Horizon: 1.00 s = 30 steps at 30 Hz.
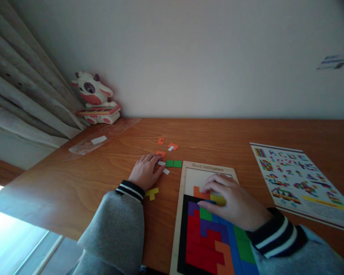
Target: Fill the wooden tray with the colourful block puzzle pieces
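From here I'm seeing the right hand (227, 193) hovering over or resting on the wooden puzzle board (178, 221), its thumb and forefinger standing apart beside an orange piece (198, 193) on the board; the left hand (144, 172) is lying on the table (120, 152), its fingertips reaching an orange tile (161, 154), though I can't tell whether they're gripping it; green squares (173, 164) are lying near that hand
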{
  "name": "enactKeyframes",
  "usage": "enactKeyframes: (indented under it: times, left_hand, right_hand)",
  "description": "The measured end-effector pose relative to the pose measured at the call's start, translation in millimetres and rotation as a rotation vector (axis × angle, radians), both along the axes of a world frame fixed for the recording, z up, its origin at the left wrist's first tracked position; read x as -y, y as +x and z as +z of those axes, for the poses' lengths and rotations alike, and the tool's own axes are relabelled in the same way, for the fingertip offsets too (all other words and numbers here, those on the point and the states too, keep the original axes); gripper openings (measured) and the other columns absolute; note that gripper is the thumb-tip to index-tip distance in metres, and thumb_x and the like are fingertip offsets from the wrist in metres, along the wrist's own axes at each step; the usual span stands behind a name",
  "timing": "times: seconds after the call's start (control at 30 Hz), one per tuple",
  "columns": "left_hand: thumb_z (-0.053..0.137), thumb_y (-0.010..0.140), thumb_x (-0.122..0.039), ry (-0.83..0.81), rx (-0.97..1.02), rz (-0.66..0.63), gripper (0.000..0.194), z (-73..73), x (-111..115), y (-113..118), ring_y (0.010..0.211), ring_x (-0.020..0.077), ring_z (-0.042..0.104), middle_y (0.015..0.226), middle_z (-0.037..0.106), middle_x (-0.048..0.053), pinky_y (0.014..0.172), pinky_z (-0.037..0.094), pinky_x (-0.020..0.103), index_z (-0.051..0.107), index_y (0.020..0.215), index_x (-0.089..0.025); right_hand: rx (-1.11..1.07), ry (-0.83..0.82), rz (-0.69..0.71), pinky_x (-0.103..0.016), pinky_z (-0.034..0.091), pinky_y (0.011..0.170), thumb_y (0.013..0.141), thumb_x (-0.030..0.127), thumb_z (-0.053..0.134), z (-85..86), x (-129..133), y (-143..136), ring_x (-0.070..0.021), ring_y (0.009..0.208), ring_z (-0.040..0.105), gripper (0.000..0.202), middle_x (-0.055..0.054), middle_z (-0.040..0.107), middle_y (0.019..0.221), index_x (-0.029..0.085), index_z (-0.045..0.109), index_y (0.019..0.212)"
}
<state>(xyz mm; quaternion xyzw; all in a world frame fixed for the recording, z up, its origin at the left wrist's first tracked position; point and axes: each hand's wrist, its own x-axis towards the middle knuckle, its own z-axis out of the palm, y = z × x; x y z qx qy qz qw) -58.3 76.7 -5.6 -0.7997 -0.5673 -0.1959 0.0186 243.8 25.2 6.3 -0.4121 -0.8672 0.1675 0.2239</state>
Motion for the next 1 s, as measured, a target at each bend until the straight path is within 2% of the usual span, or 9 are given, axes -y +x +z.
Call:
enactKeyframes:
  times: [0.27,0.5,0.67,0.8,1.0]
  left_hand:
    - [0.052,0.095,-0.037,-0.008,-0.004,-0.003,0.029,-1.3,-0.8,-1.5,0.109,0.0246,0.061,0.117,0.066,0.008,0.097,0.049,0.041,0.062,0.118,-0.021]
    - [0.062,0.086,-0.054,-0.013,0.004,-0.019,0.045,2.2,1.9,1.6,0.109,0.0271,0.061,0.119,0.065,0.009,0.097,0.049,0.045,0.062,0.117,-0.022]
    - [0.060,0.090,-0.042,-0.015,0.003,-0.030,0.031,3.1,1.5,1.5,0.107,0.0262,0.062,0.114,0.067,0.008,0.095,0.050,0.043,0.063,0.113,-0.022]
    - [0.058,0.091,-0.035,-0.019,0.041,-0.056,0.027,3.3,0.1,0.1,0.101,0.0239,0.064,0.109,0.068,0.007,0.093,0.051,0.040,0.061,0.114,-0.021]
    - [0.056,0.092,-0.035,-0.029,0.077,-0.082,0.025,5.2,0.2,-0.4,0.100,0.0213,0.064,0.108,0.068,0.005,0.091,0.051,0.035,0.061,0.114,-0.024]
  right_hand:
    - [0.003,-0.011,-0.005,-0.042,0.050,0.084,0.085,0.043,0.069,1.4,1.4,0.5,-0.0224,0.092,0.062,0.020,-0.005,0.066,0.096,0.024,0.066,0.091]
    - [-0.028,-0.006,-0.022,-0.040,0.052,0.084,0.091,0.037,0.061,3.6,-1.8,5.0,-0.0213,0.091,0.063,0.013,-0.004,0.065,0.094,0.024,0.066,0.088]
    - [-0.038,-0.022,-0.047,-0.040,0.052,0.084,0.093,0.037,0.057,8.1,-4.4,10.4,-0.0211,0.092,0.064,0.015,-0.004,0.065,0.095,0.025,0.066,0.089]
    - [-0.051,0.006,-0.071,-0.039,0.052,0.086,0.093,0.039,0.056,10.8,-6.8,16.6,-0.0212,0.094,0.065,0.018,-0.004,0.066,0.096,0.025,0.066,0.090]
    - [-0.071,0.018,-0.091,-0.036,0.053,0.084,0.094,0.037,0.054,12.8,-8.8,22.7,-0.0194,0.091,0.066,0.018,-0.003,0.067,0.096,0.025,0.066,0.089]
